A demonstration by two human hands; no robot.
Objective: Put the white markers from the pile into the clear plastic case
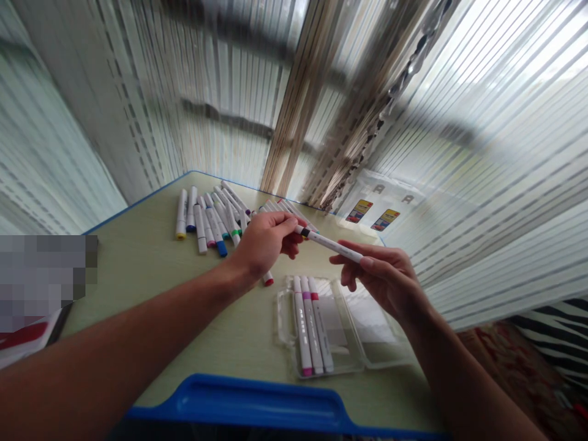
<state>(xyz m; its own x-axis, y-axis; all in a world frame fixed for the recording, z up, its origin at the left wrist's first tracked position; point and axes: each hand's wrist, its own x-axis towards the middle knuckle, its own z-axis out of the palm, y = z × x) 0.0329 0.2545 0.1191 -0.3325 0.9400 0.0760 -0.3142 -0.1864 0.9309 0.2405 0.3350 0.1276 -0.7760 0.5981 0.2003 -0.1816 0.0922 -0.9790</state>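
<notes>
Left hand (pixel 263 244) and right hand (pixel 395 277) both pinch a marker (pixel 334 246) between their fingers; either grip slackening could tip it toward the case (pixel 345 350).

Room in a home, apparently: sheer striped curtains (pixel 220 79), lit from behind, hang beyond a small, pale, blue-edged counter (pixel 229 343) with a moulded blue trough (pixel 261 401); at right, zebra-striped fabric (pixel 563 334) and red-patterned fabric (pixel 496 355).

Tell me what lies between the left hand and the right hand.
In the head view, a black-banded white marker spans the gap from the left hand to the right hand, touching both.
</notes>
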